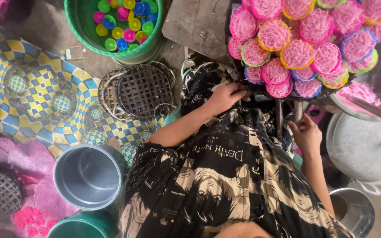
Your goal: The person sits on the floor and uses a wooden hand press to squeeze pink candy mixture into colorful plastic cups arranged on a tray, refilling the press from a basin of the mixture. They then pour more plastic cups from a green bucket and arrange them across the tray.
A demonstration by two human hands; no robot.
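Hands [270,112] grip dark round tray [261,88] heaped with pink noodle nests [297,53].

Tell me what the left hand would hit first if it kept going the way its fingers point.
The left hand points up-right at the dark round tray piled with pink noodle nests in coloured cups. Its fingertips seem already at the tray's rim, so it would likely meet that first, though depth is unclear.

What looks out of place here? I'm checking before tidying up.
The woven round trays on the floor lie in a slipped, fanned stack, not squared up. The pink noodle nests are heaped right up to the rim of the dark tray that the left hand grips. I see nothing broken.
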